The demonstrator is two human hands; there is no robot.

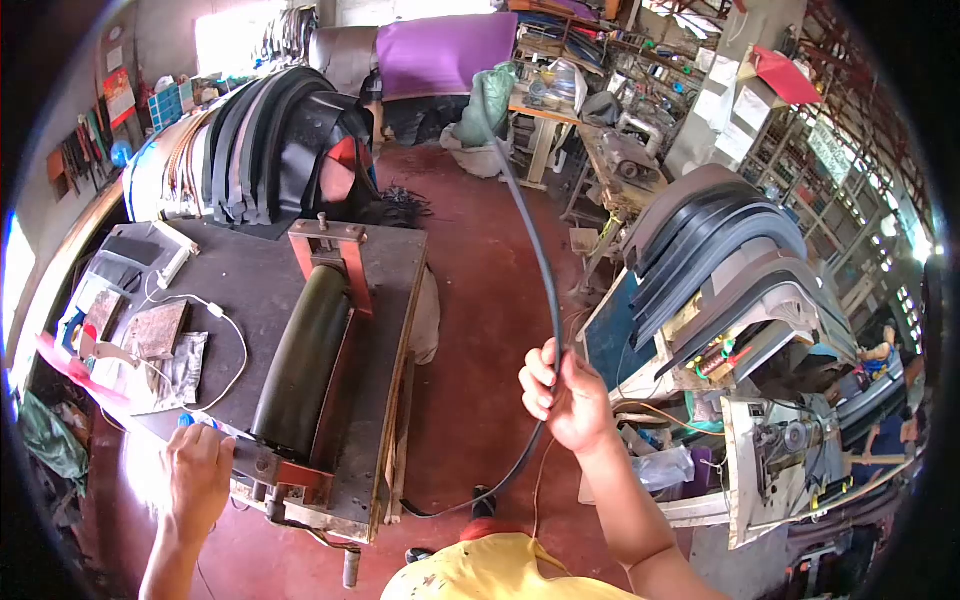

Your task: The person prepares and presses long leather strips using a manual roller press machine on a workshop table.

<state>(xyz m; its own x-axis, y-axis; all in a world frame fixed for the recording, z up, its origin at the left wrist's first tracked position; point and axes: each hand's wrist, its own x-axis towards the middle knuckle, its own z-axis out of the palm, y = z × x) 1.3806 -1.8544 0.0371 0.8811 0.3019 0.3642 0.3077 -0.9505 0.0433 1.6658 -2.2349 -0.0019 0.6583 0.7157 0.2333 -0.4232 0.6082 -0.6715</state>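
My right hand point(572, 398) is closed around a long, thin black strip point(541, 260), held up over the red floor. One end of the strip rises away toward the back of the room, and the other curves down past my foot toward the table's lower corner. My left hand point(196, 468) is at the near edge of the dark-topped table point(228, 262), its fingers curled. A bit of blue shows by its fingertips, but what it grips is hidden. Just right of that hand is a roller machine point(308, 360) with a dark cylinder in a red metal frame and a crank below.
A white cable point(240, 350), brown blocks and a clear plastic bag point(186, 368) lie on the table's left side. Draped dark sheets point(275, 150) stand behind it. More sheets point(720, 255) hang over a stand at right. A purple roll point(447, 55) is at the back.
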